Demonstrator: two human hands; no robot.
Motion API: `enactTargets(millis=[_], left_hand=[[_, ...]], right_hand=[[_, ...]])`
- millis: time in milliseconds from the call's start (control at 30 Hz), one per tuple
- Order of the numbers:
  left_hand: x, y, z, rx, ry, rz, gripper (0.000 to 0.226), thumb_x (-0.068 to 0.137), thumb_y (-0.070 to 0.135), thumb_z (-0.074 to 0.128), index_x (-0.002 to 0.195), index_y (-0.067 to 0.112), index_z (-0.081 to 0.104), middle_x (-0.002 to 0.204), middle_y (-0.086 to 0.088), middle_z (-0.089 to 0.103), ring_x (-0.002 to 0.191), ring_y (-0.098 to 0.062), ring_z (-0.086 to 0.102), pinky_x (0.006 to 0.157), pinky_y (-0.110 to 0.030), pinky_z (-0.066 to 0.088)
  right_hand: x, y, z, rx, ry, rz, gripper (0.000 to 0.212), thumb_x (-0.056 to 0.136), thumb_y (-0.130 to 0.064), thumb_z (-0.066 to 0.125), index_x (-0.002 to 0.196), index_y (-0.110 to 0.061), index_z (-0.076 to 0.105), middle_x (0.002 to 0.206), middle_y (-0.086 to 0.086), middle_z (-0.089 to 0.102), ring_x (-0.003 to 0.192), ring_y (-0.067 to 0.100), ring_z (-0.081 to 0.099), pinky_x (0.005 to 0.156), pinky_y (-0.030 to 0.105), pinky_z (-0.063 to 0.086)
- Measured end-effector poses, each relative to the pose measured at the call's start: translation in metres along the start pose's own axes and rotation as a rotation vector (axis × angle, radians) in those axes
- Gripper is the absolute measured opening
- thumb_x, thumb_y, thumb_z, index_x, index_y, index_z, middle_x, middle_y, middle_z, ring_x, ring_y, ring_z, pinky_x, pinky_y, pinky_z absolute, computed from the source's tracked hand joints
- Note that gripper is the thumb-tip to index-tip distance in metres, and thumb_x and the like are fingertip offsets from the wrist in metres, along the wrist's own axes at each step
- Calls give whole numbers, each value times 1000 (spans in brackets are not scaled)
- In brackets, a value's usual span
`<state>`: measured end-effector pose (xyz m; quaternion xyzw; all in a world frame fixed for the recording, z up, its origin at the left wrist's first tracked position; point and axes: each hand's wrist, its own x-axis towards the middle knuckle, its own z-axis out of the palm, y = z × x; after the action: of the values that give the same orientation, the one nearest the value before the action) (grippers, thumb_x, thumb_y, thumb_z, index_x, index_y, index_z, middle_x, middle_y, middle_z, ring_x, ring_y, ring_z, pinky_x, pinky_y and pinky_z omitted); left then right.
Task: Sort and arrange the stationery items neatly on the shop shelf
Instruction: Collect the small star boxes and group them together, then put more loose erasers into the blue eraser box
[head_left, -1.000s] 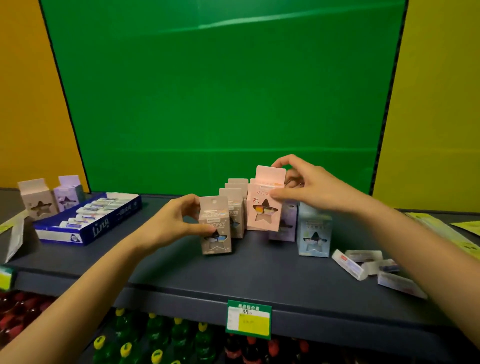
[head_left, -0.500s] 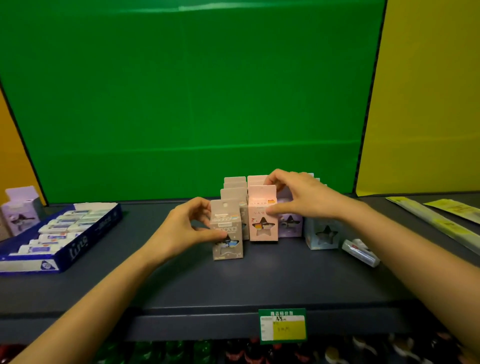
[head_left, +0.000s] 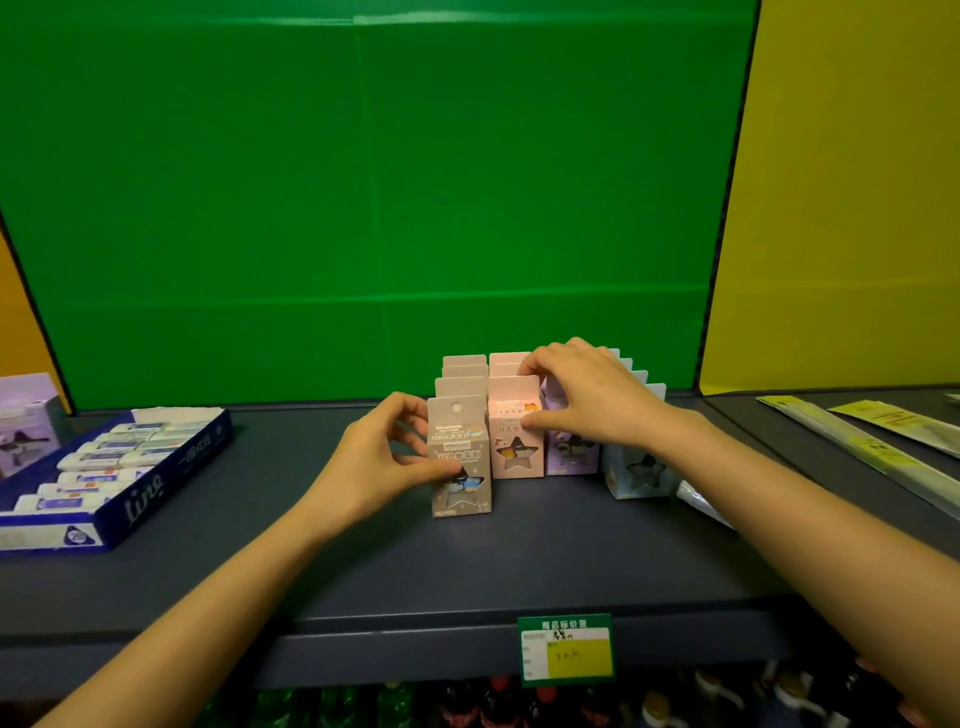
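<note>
Right now my left grip (head_left: 374, 462) is closed on the taupe box (head_left: 462, 441). My thumb presses its front face at the star-shaped window and my other fingers curl round its left side. The box stands upright on the shelf (head_left: 467, 566), at the head of a short row of like boxes and a little forward of its neighbours. My right grip (head_left: 587, 402) holds the pink box (head_left: 514, 452) just to the right of it, with my thumb against the front near the right edge and my fingertips hooked over the hanging tab on top. The pink box is upright too and close against the taupe one, though I cannot tell from here whether the two touch. A purple box (head_left: 566, 460) sits partly under my right wrist, and a light blue box (head_left: 636, 475) stands beside that, both heading rows of their own. Well off to the left lies a blue tray (head_left: 156, 488) filled with small white packs (head_left: 104, 460). A green and yellow price tag (head_left: 566, 652) hangs on the shelf's front edge.
</note>
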<state>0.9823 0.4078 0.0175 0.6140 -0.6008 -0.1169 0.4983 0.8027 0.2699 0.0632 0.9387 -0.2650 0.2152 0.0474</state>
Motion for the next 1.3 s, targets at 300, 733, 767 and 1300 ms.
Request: enactTargets(millis=[300,733,767,1300], left_hand=[[-2,-2,8,44,117,11,42,64,14,81,90,29,51,87,11,59,74,-6,59,71,-19,53],[-7,-1,7,167,161,0,54,66,19,80,113,13,53,108,5,55,95,-14,55,81,-20,48],[-10,0,5,182,182,24,56,67,19,79,115,12,52,112,5,53,99,-14,54,86,-24,47],[-32,53,52,164,-60,319,27,69,48,51,80,26,61,89,11,64,70,-15,60,63,-22,49]], right_hand=[[-2,0,6,-56,86,28,47,81,-42,62,121,-21,51,125,-2,55,116,20,46,93,32,33],[-18,-1,-6,58,193,71,37,86,-34,59,121,-21,54,124,-3,57,113,17,49,91,33,39],[-22,-1,-11,80,211,78,33,87,-31,57,119,-21,56,122,-3,58,111,16,51,91,33,41],[-144,59,-48,290,319,448,13,87,-13,60,94,-21,68,91,-3,68,85,15,63,72,22,46]])
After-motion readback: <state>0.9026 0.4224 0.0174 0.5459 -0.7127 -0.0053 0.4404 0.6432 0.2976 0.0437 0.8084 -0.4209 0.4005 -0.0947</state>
